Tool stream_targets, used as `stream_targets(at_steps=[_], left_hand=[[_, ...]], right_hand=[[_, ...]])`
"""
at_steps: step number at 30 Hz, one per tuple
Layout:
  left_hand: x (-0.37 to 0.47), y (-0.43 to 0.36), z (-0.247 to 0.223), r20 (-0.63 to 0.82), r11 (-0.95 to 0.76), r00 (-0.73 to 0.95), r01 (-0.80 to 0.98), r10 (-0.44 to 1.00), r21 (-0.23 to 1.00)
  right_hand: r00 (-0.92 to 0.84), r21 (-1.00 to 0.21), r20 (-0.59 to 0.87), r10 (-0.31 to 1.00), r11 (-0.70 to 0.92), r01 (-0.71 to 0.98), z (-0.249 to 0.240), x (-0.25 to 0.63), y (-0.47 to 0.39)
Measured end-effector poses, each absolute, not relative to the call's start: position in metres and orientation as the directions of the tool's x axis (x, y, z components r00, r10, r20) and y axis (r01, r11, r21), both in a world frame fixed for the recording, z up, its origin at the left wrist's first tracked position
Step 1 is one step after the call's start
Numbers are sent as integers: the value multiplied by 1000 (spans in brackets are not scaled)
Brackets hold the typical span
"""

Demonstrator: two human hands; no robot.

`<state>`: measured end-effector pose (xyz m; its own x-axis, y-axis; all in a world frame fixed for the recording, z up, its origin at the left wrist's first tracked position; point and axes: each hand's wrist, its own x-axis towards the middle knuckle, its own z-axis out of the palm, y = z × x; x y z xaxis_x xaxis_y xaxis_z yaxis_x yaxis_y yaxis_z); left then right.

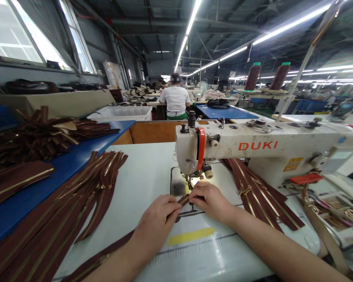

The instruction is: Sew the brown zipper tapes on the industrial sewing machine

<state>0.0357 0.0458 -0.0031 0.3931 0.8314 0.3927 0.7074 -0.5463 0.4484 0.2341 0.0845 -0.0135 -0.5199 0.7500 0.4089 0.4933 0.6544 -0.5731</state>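
Both my hands hold the end of a brown zipper (183, 201) in front of the needle of a white sewing machine (223, 147). My left hand (157, 215) pinches it from the left, and the rest of the zipper trails under my left forearm toward the lower left. Just right of it, my right hand (208, 199) pinches the same end with thumb and fingers, close to the lit presser foot. A pile of brown zippers (61, 203) with gold teeth lies on the left. More zippers (257, 192) with gold pulls lie beneath the machine arm.
A blue table (85, 154) on the left bears a heap of brown strips (41, 133). An open tray (338, 223) with metal rings sits at the right. Thread cones (253, 77) stand behind the machine. Ahead, a person in a white shirt (175, 98) sits facing away.
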Motion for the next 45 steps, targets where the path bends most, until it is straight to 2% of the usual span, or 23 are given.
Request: stream_targets(at_steps=[7, 16, 26, 39, 42, 45], left_hand=[[33, 45, -7, 451, -602, 417, 667, 790, 439], [31, 45, -11, 485, -689, 522, 671, 702, 274], [33, 45, -15, 340, -656, 582, 736, 739, 165], [34, 46, -18, 238, -653, 635, 757, 735, -3], [36, 46, -10, 167, -640, 630, 768, 759, 10], [41, 46, 7, 67, -641, 639, 756, 766, 128]], right_hand=[[-488, -542, 378, 787, 616, 572, -12, 229, 83], [-449, -482, 393, 802, 596, 643, -14, 223, 80], [-436, -473, 383, 815, 578, 665, -13, 223, 80], [-344, -440, 346, 873, 474, 762, -10, 217, 74], [-346, -414, 338, 875, 468, 781, -11, 216, 74], [-357, -381, 331, 873, 470, 796, -11, 216, 74]])
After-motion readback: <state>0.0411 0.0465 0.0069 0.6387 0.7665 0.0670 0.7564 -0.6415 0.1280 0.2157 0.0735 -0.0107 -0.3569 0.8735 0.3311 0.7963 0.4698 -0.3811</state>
